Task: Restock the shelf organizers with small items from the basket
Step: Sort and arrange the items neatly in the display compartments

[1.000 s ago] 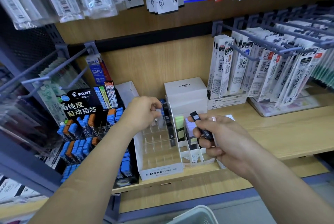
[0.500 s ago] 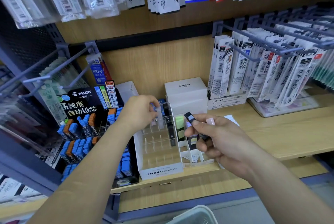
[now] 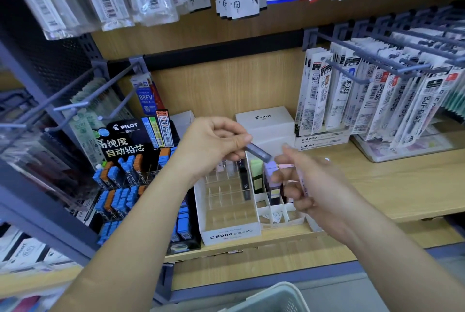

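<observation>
The left hand (image 3: 214, 145) pinches a small dark grey plastic lead case (image 3: 260, 152) by one end, just above the clear plastic organizer box with a white front (image 3: 231, 233), likely to drop it into a slot. The right hand (image 3: 317, 186) grips spare small pale cases (image 3: 286, 166), kept close for the next turns.

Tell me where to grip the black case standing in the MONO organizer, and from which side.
Pinch the black case by its top end, coming straight down from above. It stands upright in a narrow slot of the MONO organizer; dividers and the white side wall likely block its lower body, leaving only the top free.
</observation>
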`<act>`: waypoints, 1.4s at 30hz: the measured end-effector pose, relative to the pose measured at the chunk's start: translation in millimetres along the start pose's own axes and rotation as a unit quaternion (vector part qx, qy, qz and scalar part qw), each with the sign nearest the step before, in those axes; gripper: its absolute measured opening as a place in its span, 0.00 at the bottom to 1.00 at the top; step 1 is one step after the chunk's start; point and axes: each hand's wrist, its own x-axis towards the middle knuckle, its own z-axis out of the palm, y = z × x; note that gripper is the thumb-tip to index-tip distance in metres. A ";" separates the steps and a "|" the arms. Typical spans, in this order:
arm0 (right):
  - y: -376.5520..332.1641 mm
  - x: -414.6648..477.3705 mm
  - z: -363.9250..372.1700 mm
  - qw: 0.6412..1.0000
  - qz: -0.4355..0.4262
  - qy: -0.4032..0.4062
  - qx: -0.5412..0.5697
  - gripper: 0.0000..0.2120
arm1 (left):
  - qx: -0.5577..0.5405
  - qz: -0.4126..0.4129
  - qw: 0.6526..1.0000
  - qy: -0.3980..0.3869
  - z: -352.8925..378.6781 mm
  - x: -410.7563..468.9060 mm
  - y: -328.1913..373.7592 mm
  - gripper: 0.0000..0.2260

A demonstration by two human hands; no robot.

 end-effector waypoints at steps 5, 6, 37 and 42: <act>-2.3 9.2 -15.2 0.995 0.020 0.031 0.094 0.14 | 0.190 0.009 0.981 0.044 -9.2 2.0 -22.3 0.05; -1.5 10.3 -15.9 0.994 0.020 0.033 0.102 0.14 | 0.231 0.012 0.972 0.033 -7.5 2.1 -28.6 0.05; 1.7 5.4 -13.4 0.997 -0.001 -0.036 0.067 0.12 | 0.446 0.095 0.888 -0.061 35.8 -15.6 -98.7 0.07; 4.7 4.4 -13.4 0.996 -0.017 -0.035 0.075 0.08 | 0.524 0.152 0.834 -0.084 36.9 -12.0 -108.0 0.06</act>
